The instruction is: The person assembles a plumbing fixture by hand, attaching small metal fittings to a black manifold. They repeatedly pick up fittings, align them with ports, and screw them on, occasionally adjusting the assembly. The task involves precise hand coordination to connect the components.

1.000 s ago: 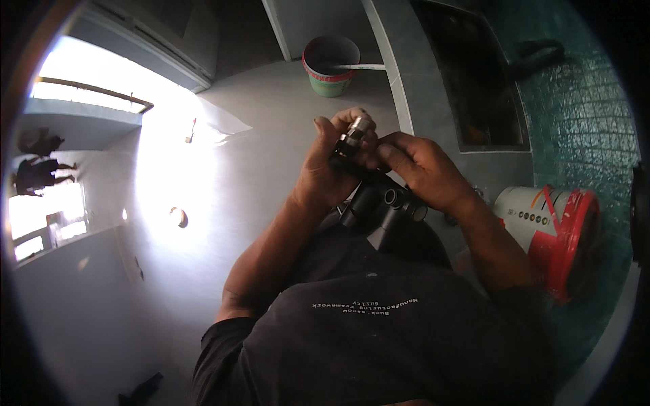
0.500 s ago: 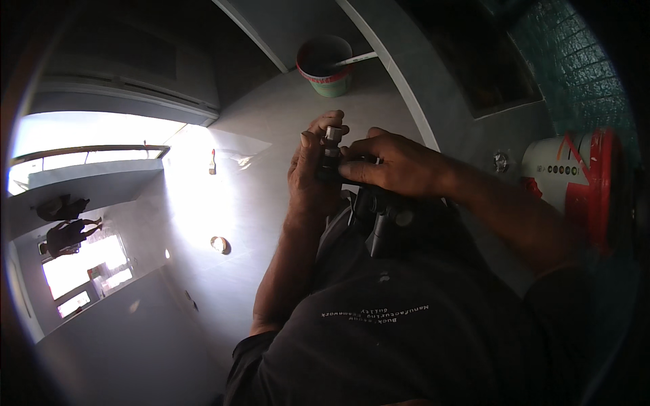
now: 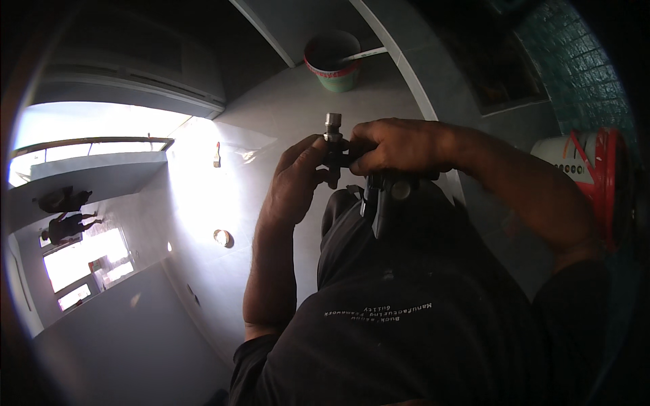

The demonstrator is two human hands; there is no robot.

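Note:
In front of my body I hold a dark fitting (image 3: 332, 137) with a silver threaded end pointing away from me; it looks like a small valve, but its lower part is hidden. The fingers and thumb of my left hand (image 3: 292, 179) close on its left side, below the thread. From the right, my right hand (image 3: 401, 147) pinches the fitting's side, its other fingers curled. Beneath my right hand is a black object (image 3: 380, 210) with a flat, blade-like part and a round end; its kind is unclear, and I cannot tell what supports it.
A pale green bucket (image 3: 338, 82) with a red rim and a stick stands ahead. To the right is a white and red bucket (image 3: 596, 172). A brush (image 3: 217, 155) and a small round item (image 3: 222, 237) lie on the sunlit floor. A person (image 3: 66, 228) is far left.
My left hand has slid down and left on the fitting, so its threaded end now stands free above the fingers. My right hand has moved slightly up and stays on the fitting.

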